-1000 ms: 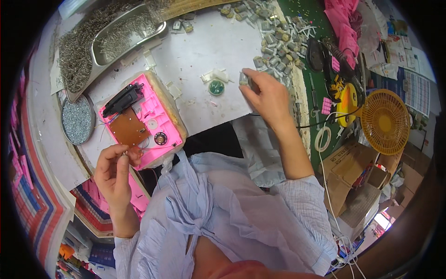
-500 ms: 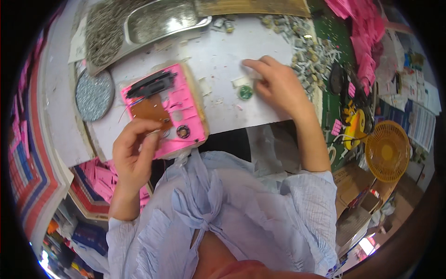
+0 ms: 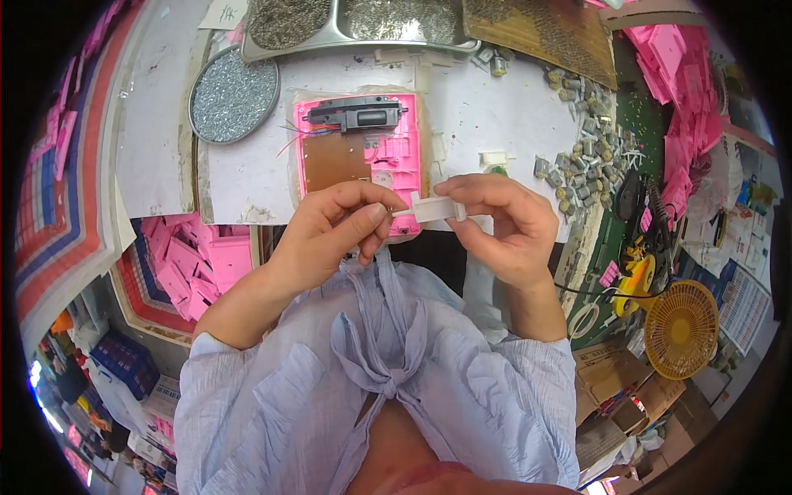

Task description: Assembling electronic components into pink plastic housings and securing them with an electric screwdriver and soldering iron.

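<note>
My right hand (image 3: pixel 516 231) pinches a small white plastic part (image 3: pixel 433 209), roughly box-shaped, between thumb and fingers. At the part's left end, the fingers of my left hand (image 3: pixel 338 227) are pressed together. A thin pale piece shows at those fingertips, but what it is stays unclear. Just behind both hands a pink plastic casing (image 3: pixel 402 148) lies on the table. It carries a long black part (image 3: pixel 356 114) with thin wires and a brown board (image 3: pixel 334 161). My hands cover the casing's near end.
A round tray of small metal pieces (image 3: pixel 235 95) stands left of the casing. Steel trays (image 3: pixel 338 33) are behind it. Small motors (image 3: pixel 582 169) lie heaped at right, near another white part (image 3: pixel 495 157). Pink pieces fill a space (image 3: pixel 186 264) at lower left; a yellow fan (image 3: pixel 681 330) is at right.
My right hand has come leftward from the table and now holds the white part. My left hand has met it in front of the casing. The whole view has shifted and turned.
</note>
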`<state>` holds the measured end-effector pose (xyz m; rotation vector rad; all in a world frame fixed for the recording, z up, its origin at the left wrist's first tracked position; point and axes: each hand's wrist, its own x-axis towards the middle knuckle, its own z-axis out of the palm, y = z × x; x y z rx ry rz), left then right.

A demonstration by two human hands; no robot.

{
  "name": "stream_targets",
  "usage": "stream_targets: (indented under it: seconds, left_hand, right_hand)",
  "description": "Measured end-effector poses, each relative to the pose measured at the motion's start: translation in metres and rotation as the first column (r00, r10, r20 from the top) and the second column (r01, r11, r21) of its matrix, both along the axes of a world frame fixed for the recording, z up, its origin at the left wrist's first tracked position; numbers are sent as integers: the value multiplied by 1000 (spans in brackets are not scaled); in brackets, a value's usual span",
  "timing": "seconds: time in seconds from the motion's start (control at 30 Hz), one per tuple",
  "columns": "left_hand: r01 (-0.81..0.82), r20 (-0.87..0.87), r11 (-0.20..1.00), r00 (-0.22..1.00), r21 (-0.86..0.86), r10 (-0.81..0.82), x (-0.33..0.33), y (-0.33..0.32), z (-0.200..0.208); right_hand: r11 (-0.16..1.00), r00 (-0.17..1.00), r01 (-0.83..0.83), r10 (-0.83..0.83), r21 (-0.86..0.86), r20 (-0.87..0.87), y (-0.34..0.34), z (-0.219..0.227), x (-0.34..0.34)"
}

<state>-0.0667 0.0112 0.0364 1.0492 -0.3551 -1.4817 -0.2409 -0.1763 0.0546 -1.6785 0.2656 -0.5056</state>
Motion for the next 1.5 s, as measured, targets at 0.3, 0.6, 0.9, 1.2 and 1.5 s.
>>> stream_targets:
  seconds: [0.3, 0.6, 0.9, 1.2, 1.5]
  left_hand:
    - [91, 163, 993, 981, 69, -101, 0, 10, 5]
    - [286, 998, 956, 40, -67, 58, 29, -47, -11]
    - [68, 951, 991, 296, -115, 90, 45, -34, -14]
    - [-29, 944, 966, 206, -256, 257, 31, -15, -31]
    - [-70, 928, 956, 228, -285, 294, 29, -18, -38]
  right_hand:
    - [820, 976, -217, 170, -530, -137, 5, 13, 4]
    - [885, 969, 239, -192, 399, -154, -4, -22, -38]
    - [826, 975, -18, -111, -563, -194, -12, -17, -4]
    - [574, 967, -226, 37, -787, -251, -7, -7, 36]
    - [729, 978, -201, 186, -654, -93, -28, -39, 43]
